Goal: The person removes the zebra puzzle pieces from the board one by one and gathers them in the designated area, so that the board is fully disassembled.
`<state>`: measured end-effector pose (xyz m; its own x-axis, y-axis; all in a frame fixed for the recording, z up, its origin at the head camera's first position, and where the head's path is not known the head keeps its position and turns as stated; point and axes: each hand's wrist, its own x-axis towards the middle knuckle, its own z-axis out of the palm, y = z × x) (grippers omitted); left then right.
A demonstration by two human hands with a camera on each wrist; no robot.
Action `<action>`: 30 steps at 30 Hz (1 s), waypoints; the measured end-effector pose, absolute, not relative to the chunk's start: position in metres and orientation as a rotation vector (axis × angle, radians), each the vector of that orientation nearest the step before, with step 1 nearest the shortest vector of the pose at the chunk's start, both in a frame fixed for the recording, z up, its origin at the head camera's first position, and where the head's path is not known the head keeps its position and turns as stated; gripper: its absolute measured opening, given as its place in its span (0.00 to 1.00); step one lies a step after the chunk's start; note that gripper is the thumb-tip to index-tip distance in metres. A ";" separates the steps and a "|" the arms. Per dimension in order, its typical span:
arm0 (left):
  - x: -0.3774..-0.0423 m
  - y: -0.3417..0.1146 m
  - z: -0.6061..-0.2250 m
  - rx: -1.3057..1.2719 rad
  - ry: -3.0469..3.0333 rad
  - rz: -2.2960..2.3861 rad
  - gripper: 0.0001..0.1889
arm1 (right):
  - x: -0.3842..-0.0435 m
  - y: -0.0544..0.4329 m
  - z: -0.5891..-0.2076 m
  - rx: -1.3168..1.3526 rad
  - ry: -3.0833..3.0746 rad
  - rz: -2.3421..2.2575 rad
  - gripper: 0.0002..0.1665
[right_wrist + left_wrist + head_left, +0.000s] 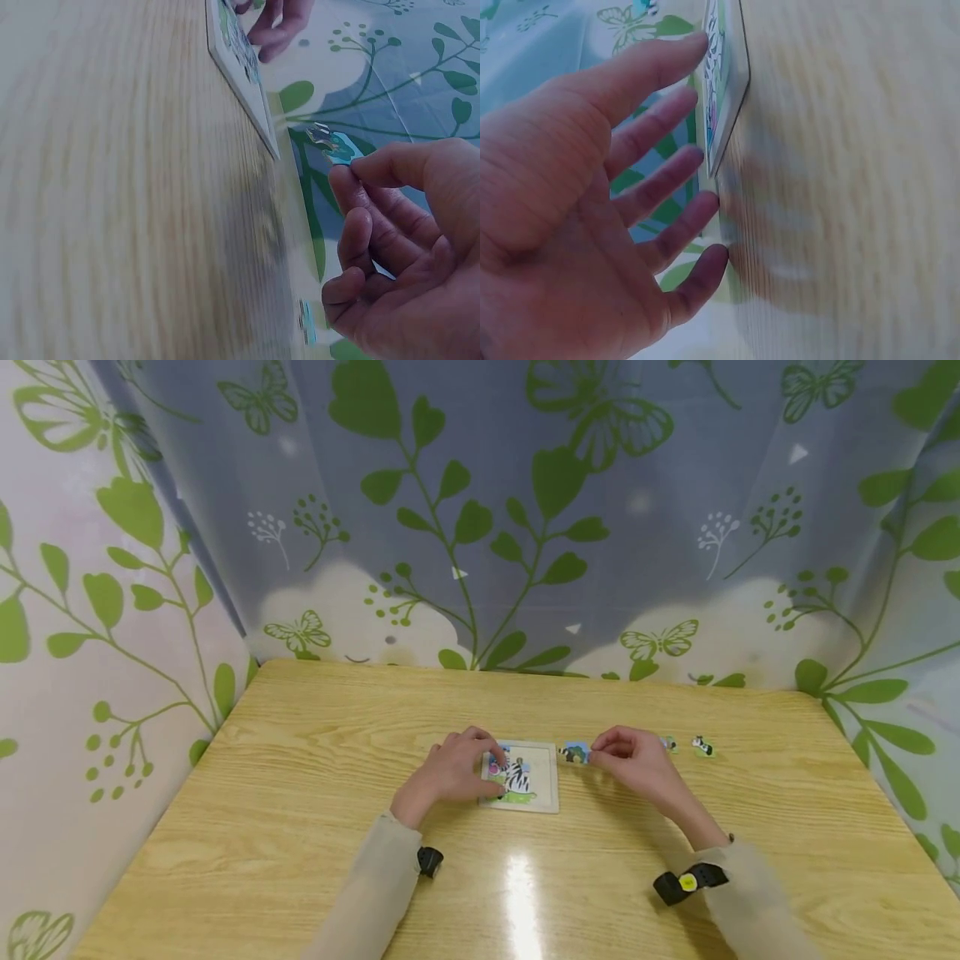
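A square puzzle board [546, 781] with a pale frame lies on the table, partly filled with zebra-picture pieces [517, 779]. My left hand [457, 768] rests at the board's left side, its thumb and fingertips touching the pieces and the edge, fingers spread and lightly bent. Just right of the board, my right hand [637, 764] pinches a blue and green puzzle piece [576, 752] between thumb and index finger. In the right wrist view that puzzle piece [337, 148] is held raised off the table by its edge.
Two loose puzzle pieces lie right of the right hand: one [702, 746] in full sight, the other [670, 744] partly hidden behind the hand. A patterned cloth [510, 568] hangs behind the wooden table [300, 827]. Black straps with small devices sit on both wrists.
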<state>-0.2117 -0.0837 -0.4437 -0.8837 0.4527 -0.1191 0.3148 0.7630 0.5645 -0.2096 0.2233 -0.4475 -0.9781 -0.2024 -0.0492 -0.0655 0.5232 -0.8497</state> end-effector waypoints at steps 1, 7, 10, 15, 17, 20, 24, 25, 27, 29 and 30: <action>-0.210 -0.084 -0.443 0.610 2.702 0.807 0.15 | -0.208 0.227 -0.448 -0.225 2.624 -1.441 0.12; -0.207 -0.085 -0.443 0.615 2.700 0.791 0.12 | -0.198 0.247 -0.447 -0.183 2.658 -1.402 0.13; -0.207 -0.085 -0.446 0.605 2.713 0.772 0.12 | -0.194 0.256 -0.446 -0.177 2.684 -1.379 0.13; -0.206 -0.081 -0.446 0.595 2.744 0.739 0.14 | -0.192 0.269 -0.449 -0.164 2.751 -1.300 0.11; -0.205 -0.079 -0.445 0.595 2.757 0.723 0.15 | -0.192 0.273 -0.450 -0.147 2.772 -1.262 0.11; -0.205 -0.077 -0.446 0.594 2.773 0.705 0.16 | -0.191 0.277 -0.450 -0.113 2.787 -1.219 0.11; -0.205 -0.076 -0.447 0.576 2.772 0.714 0.16 | -0.192 0.281 -0.450 -0.082 2.793 -1.184 0.12; -0.205 -0.076 -0.447 0.568 2.770 0.720 0.16 | -0.192 0.282 -0.451 -0.081 2.793 -1.179 0.12; -0.205 -0.075 -0.447 0.560 2.770 0.721 0.16 | -0.193 0.283 -0.452 -0.076 2.790 -1.171 0.12; -0.205 -0.075 -0.447 0.558 2.771 0.719 0.16 | -0.194 0.284 -0.453 -0.070 2.784 -1.164 0.12; -0.205 -0.075 -0.447 0.557 2.771 0.719 0.16 | -0.194 0.284 -0.454 -0.064 2.782 -1.160 0.12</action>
<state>-0.2048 -0.0751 -0.4473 -0.9025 0.4137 -0.1194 0.3035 0.8078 0.5053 -0.1944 0.2842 -0.4537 -0.9911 -0.0877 -0.0998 0.0091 0.7041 -0.7100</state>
